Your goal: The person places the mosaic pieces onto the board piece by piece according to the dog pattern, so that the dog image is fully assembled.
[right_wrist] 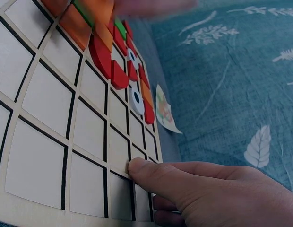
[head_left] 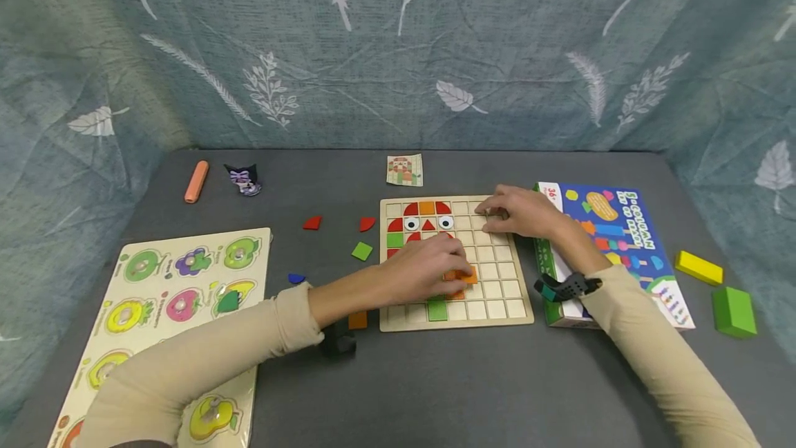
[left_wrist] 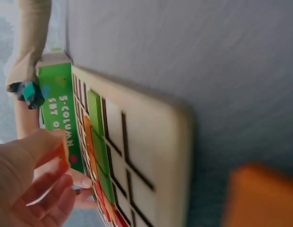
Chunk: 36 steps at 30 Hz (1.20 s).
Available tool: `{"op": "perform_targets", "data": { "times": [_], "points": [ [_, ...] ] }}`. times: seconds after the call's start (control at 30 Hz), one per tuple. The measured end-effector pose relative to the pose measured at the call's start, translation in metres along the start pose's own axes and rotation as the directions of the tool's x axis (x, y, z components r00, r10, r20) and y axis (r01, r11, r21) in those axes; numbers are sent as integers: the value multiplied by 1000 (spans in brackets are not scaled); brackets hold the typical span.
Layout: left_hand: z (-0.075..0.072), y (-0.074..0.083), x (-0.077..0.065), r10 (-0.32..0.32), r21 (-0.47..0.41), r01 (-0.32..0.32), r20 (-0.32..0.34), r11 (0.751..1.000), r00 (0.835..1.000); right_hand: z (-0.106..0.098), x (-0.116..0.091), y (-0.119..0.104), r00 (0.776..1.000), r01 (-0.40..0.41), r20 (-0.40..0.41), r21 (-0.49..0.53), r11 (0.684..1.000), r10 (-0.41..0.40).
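My left hand [head_left: 429, 269] reaches over the wooden grid board [head_left: 491, 310], pinching an orange tile [left_wrist: 65, 150] between thumb and fingers close above the cells. On the board, red, green and orange pieces and two eye tiles [head_left: 446, 222] form a pattern, partly hidden by this hand. A green tile [head_left: 437, 310] sits in a cell near the front edge. At the board's right side, my right hand [head_left: 522, 213] rests on the upper right corner, its thumb [right_wrist: 142, 168] touching the grid and other fingers at the edge.
Loose red, green and blue pieces [head_left: 361, 251] lie left of the board, with an orange piece [head_left: 357, 321] nearer. A picture card [head_left: 404, 170] lies behind it. A fruit puzzle [head_left: 186, 275] is left; a blue box [head_left: 622, 240], yellow block [head_left: 699, 267] and green block [head_left: 734, 312] are right.
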<state>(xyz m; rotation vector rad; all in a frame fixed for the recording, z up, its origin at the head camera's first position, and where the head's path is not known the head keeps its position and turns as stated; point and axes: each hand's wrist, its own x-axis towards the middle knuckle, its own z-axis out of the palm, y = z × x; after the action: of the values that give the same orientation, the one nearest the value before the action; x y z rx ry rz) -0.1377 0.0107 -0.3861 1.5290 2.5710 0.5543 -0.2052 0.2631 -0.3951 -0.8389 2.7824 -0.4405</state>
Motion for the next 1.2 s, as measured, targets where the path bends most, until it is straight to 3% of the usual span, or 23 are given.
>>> {"op": "perform_targets", "data": {
  "times": [0.2, 0.6, 0.77, 0.87, 0.93, 1.07, 1.2],
  "points": [
    [5, -6, 17, -38, 39, 36, 49, 999, 998, -2, 4, -4, 1000, 0, 8, -9, 1000, 0],
    [13, -7, 24, -43, 36, 40, 84, 999, 996, 0, 2, 1, 1000, -4, 7, 0, 1000, 4],
    [13, -5, 18, -51, 63, 46, 78, 997, 996, 2, 3, 1, 1000, 7, -7, 3, 1000, -7],
    [7, -4, 2, -38, 69, 35, 43, 997, 998, 3, 4, 0, 1000, 6, -8, 6, 1000, -6],
    [1, -5, -17, -43, 51, 42, 14, 998, 999, 3, 4, 0, 1000, 7, -3, 8, 1000, -7],
    [-10, -10, -71, -119, -13, 119, -28, 993, 992, 2, 3, 0, 1000, 1, 8, 9, 1000, -1],
    [-11, -14, -125, -228, -56, 224, -65, 973, 972, 1, 1, 0, 1000, -11, 16, 7, 1000, 11]
  ]
}}
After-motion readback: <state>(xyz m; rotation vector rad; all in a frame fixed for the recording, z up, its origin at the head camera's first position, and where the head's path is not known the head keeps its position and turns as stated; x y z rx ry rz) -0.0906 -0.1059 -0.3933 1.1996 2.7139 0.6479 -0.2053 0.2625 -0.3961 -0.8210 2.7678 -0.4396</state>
